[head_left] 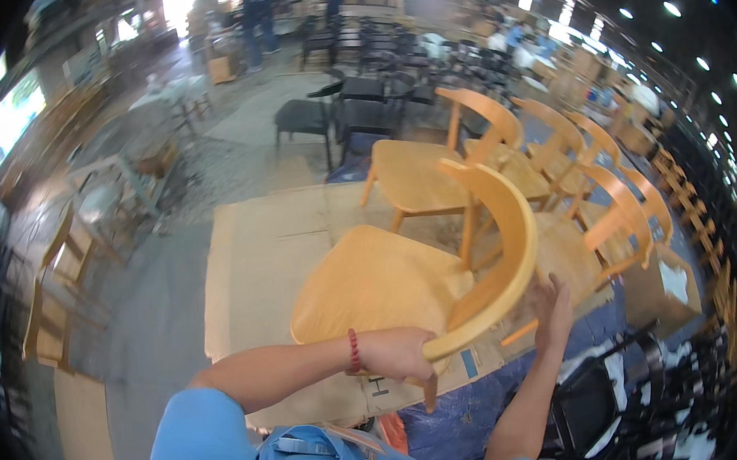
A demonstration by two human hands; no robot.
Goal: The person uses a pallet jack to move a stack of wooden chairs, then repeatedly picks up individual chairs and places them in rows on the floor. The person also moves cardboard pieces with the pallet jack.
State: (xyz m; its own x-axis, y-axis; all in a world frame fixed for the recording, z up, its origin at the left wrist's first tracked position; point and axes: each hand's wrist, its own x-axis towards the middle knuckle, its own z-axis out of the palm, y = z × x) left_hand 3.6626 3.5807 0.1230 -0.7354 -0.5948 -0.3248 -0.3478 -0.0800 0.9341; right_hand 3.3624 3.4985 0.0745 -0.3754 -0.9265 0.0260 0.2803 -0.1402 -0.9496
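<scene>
Chair (pixel 373 286) sits mid-frame over cardboard (pixel 255 240), its curved backrest clenched at the near end by the left hand (pixel 397 356). Right hand (pixel 553 306) lies flat and released behind the backrest; closing it there too should steady the chair.

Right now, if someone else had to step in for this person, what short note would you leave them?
Left hand: gripping the near end of the curved backrest of the light wooden chair.
Right hand: open, flat against the backrest's outer side.
The chair is over the cardboard sheet; similar wooden chairs stand in a row behind it.
Done: chair in hand. Left: can't tell from this view.
</scene>
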